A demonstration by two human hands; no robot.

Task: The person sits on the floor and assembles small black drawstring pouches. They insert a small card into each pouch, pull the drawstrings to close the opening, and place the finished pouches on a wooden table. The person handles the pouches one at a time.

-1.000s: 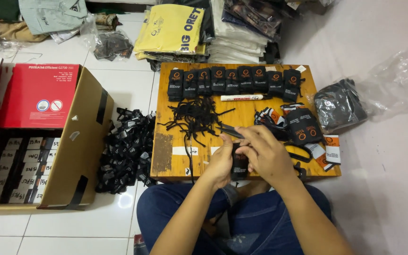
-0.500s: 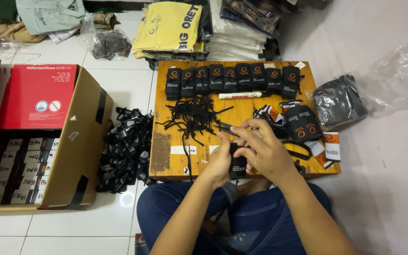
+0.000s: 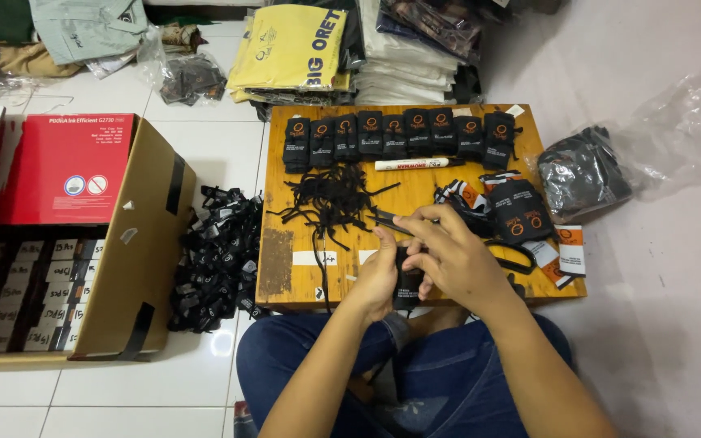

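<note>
Cardboard box (image 3: 135,243) at far left, beside it black pile (image 3: 219,259) on floor. Wooden board (image 3: 285,259) in middle, loose cords (image 3: 330,199) on it. Left hand (image 3: 379,276) curled around small black pouch (image 3: 407,280) at board's near edge. Right hand (image 3: 456,255) pinching pouch top. Plastic bag (image 3: 582,174) at right.

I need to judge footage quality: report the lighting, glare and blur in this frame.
Head view: even indoor light, soft shadows; a bright glare spot on the glossy white floor tiles; the crinkled clear plastic bag reflects light; both hands, left hand and right hand, are sharp around the small black pouch; slight wide-angle bending at the edges.
</note>
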